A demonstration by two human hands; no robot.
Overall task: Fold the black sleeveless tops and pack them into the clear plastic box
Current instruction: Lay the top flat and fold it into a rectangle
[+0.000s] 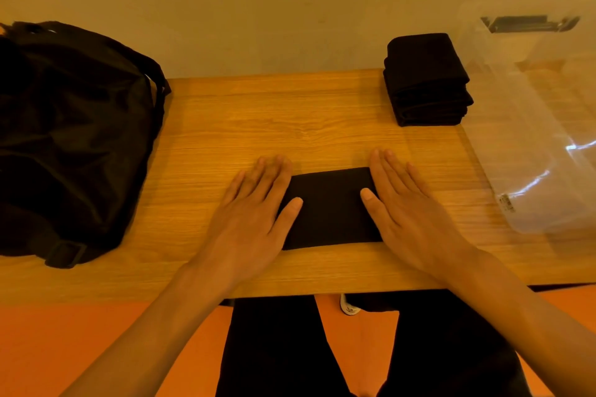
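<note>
a folded black top (330, 207) lay flat near the front edge of the wooden bench (258, 112), about midway along it. the left hand (254, 219) pressed on its left end and the right hand (406, 212) on its right end, both with fingers straight and spread flat, gripping nothing. a stack of folded black tops (425, 80) sat at the back right corner, just beside the clear plastic box (541, 138) at the right edge. a black bag (71, 138) covered the left end.
</note>
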